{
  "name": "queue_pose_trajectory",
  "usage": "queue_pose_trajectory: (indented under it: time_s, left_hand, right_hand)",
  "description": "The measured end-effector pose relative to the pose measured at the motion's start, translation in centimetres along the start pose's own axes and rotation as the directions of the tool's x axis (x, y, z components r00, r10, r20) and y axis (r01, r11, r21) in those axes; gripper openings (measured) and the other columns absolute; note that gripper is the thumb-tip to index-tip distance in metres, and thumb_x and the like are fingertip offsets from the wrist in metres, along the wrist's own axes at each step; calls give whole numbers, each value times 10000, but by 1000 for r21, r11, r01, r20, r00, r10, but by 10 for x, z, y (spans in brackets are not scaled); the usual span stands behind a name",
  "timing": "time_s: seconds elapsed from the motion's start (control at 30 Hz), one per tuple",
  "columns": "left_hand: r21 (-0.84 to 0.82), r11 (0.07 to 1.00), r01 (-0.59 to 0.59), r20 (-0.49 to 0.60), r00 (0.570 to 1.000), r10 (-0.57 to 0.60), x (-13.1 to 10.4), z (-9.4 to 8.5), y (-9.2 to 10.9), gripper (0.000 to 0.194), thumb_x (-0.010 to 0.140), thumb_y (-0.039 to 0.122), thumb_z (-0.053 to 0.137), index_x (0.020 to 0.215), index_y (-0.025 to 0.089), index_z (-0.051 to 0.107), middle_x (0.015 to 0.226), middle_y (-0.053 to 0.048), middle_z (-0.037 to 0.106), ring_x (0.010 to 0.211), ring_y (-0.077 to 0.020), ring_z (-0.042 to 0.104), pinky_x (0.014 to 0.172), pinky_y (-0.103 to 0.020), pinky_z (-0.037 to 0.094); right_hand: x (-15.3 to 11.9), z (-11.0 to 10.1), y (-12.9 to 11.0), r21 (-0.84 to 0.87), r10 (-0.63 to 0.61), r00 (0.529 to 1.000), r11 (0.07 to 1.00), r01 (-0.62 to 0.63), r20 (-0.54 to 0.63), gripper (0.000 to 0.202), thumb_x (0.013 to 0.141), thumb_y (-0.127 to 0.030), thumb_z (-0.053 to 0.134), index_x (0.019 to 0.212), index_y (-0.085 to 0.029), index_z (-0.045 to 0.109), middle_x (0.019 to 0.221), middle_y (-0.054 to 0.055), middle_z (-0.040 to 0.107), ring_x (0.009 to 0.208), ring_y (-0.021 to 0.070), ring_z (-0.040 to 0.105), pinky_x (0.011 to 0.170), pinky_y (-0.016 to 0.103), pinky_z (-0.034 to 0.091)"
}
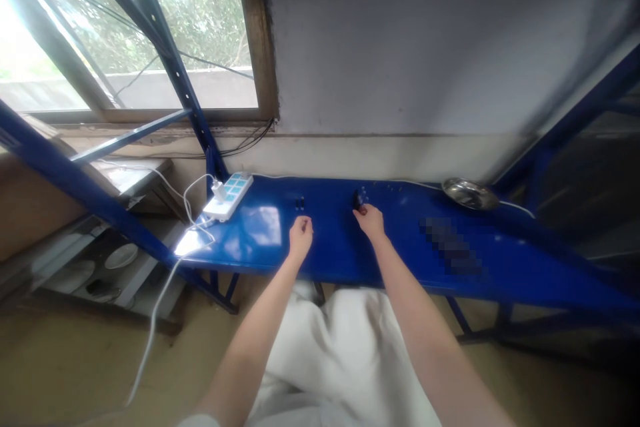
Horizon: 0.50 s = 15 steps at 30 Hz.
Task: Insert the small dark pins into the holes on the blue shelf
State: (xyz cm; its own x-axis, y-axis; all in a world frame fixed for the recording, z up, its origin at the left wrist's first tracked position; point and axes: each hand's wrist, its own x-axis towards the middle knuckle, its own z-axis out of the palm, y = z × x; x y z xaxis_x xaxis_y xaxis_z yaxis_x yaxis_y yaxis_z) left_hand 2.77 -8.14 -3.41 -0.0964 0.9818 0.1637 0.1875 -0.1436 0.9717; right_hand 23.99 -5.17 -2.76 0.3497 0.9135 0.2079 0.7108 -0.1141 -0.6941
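On the blue table (330, 247), two small dark pieces (300, 203) stand side by side just beyond my left hand (301, 237). The fingers of that hand are pinched together around something small and dark that I cannot make out. Farther right, my right hand (370, 220) has its fingers closed at a small dark object (357, 200), too small to name. Several small clear pieces (364, 195) lie just beyond the right fingertips. A few tiny bits are scattered near the table's back edge.
A white power strip (227, 199) with a plug and cable lies at the table's left end. A shiny metal dish (470, 193) sits at the back right, with a blurred dark patch (450, 243) in front. Blue metal posts rise at both sides.
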Motion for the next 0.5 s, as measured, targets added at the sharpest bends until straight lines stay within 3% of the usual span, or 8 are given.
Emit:
queue_pose_trajectory:
  time_s: [0.17,0.5]
  left_hand:
    - [25,1000,-11,46,999,10,-3,0,-5,166,812,292,454,879,172,547,611,31,526,484,-70,465,477,-171,362]
    - [22,1000,7,60,998,-8,-3,-1,-9,154,807,277,443,847,176,552,595,34,516,475,-67,457,473,-166,359]
  right_hand:
    - [4,7,4,-61,20,999,998,-18,44,167,755,-271,526,799,-133,610,764,100,637,631,161,559,525,257,395]
    - [15,8,6,-119,69,993,991,-58,92,188,753,-261,565,836,-112,641,797,123,650,689,185,595,572,271,425]
